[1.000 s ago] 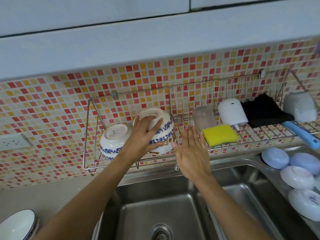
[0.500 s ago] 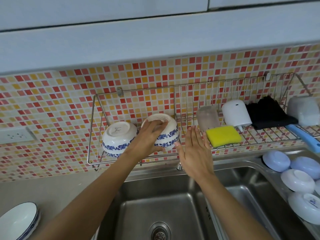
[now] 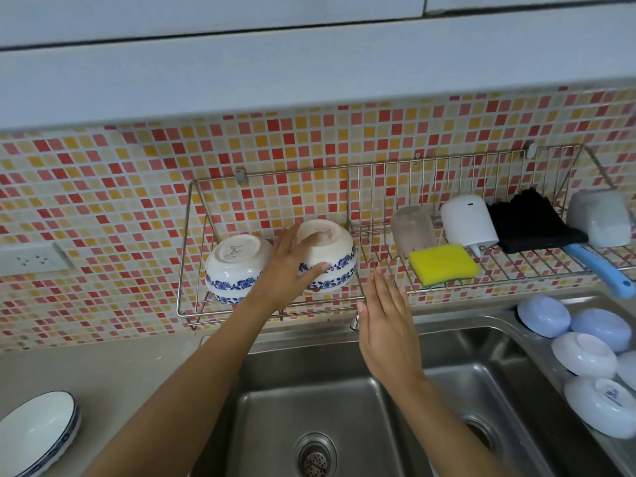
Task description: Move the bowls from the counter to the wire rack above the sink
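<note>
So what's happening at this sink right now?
A person is racking bowls. The left hand rests on an upside-down blue-patterned bowl in the wire rack, beside another one already there. The right hand hovers open and empty over the sink. More bowls wait upside down on the right.

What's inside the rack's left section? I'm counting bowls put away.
Two upturned bowls: one free, one under the left hand. Anything beneath them is covered.
</note>
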`<state>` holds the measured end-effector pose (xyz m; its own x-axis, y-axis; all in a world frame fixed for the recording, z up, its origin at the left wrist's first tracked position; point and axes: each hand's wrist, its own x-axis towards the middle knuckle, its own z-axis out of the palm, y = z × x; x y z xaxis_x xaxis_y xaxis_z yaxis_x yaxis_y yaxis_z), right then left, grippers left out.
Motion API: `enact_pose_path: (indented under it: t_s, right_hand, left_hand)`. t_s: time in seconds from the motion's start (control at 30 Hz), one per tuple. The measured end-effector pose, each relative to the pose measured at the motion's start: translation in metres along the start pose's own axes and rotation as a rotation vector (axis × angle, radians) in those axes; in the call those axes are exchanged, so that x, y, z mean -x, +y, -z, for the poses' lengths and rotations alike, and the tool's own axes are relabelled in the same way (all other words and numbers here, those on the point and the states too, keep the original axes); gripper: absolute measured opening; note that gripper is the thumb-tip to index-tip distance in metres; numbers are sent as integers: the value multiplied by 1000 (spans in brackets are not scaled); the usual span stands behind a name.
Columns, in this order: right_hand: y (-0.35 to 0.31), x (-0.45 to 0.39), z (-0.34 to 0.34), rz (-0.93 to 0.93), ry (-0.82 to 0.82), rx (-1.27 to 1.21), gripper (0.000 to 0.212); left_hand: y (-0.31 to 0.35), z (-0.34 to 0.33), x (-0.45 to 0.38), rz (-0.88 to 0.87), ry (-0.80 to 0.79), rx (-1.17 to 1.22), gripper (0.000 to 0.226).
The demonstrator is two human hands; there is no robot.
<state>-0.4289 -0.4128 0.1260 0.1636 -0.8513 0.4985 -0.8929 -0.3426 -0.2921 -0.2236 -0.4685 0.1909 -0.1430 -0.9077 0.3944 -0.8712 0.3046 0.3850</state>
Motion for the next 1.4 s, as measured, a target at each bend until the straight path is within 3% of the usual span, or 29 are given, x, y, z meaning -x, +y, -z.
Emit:
enact_pose_path:
  t_s: [0.3,0.4,0.53,0.63,0.77,1.07,1.27,1.4]
  right_hand:
    - [-3,0,2,-11,23,-16,52]
    - [-6,-2,7,-17,22,-18,53]
    - [-16,-19,16,-37,-8,-54,59]
    - [-27,-34,16,38,-60,-105,58]
    - [-44,-42,12,102,-118,-84,57]
    - [-60,-26,3,82,-141,-3,61]
    - [-129,28,-30,270,-164,-155,59]
    - [-194,58,-67,372,-291,-233,60]
  left_hand:
    - [5,4,4,36,-88,28,60]
    - [5,9,12,42,-2,-89,62]
    - [-17,13,47,289,188,-324,65]
    - [-34,19,69,407,148,-330,71]
    - [-39,27,75,350,37,-246,63]
    - [-35,27,89,312,34,-326,67]
    - [-62,33,163,248,101,-327,59]
    - [-99,57,229,356,114,-212,60]
